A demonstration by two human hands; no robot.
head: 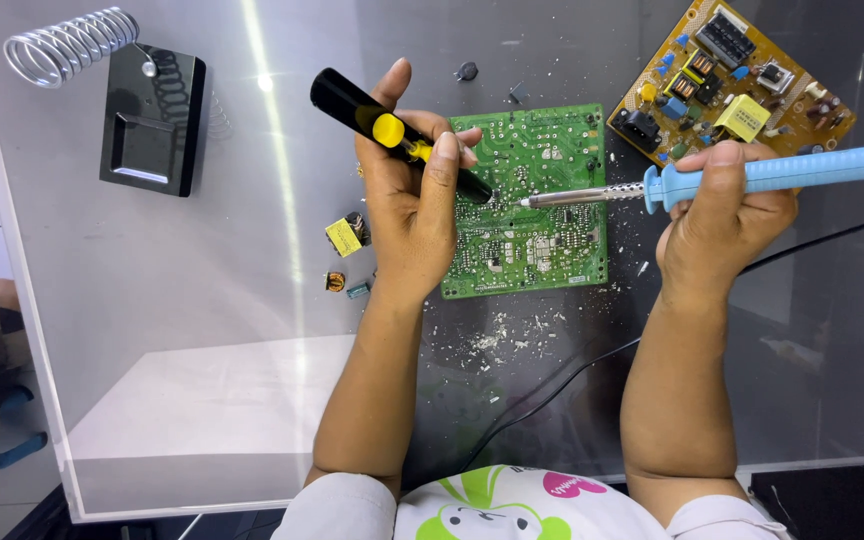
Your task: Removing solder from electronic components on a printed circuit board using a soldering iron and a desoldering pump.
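Two tools meet over a green circuit board (527,205).
Left hand (407,205) grips a black desoldering pump (392,132); right hand (722,215) clasps a blue soldering iron (752,178); bare tabletop (202,300) lies open leftward.

A black soldering stand (152,118) with a coiled wire holder (64,44) is sitting at the worktop's (202,300) far left. A yellow-brown circuit board (732,80) is lying at the far right. Small loose components (345,236) and white debris (497,335) are lying scattered across the middle.
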